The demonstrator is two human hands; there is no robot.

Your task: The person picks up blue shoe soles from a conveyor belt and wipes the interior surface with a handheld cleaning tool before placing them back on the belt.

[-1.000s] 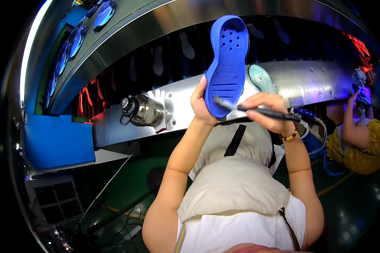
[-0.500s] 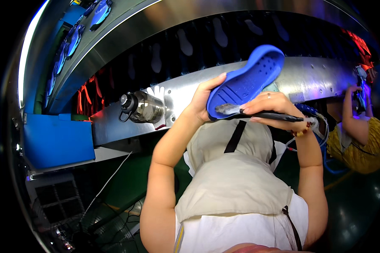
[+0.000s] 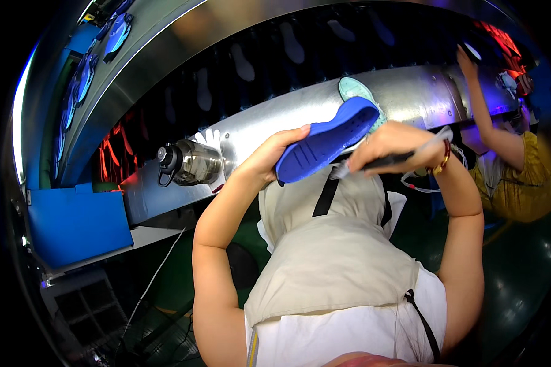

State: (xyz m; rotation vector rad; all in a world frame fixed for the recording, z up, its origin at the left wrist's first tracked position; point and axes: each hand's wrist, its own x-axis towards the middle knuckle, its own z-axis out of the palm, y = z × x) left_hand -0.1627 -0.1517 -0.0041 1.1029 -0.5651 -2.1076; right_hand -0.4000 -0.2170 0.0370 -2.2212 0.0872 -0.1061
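My left hand (image 3: 272,153) grips the heel end of a blue foam shoe sole (image 3: 324,142), thumb on its rim. The sole is tilted, its hollow side with grooves and small holes facing up. In my right hand (image 3: 393,145) is a brush (image 3: 388,161) with a dark handle, closed in the fingers. Its pale bristles, blurred by motion, are just off the sole's near edge. Behind the blue sole's toe, a mint-green sole (image 3: 354,89) lies on the metal ledge (image 3: 288,112), partly covered by the blue sole and my right hand.
A clear bottle with a black lid (image 3: 191,163) stands on the ledge beside a white glove (image 3: 212,139). Beyond runs a dark line with grey sole-shaped pieces (image 3: 242,63). A blue box (image 3: 79,225) is at left. A co-worker's arm (image 3: 496,136) reaches in at right.
The blue sole has come left and lower, turning more edge-on. The brush has left its inside for the near edge. More of the mint-green sole shows. The co-worker's arm has gone up.
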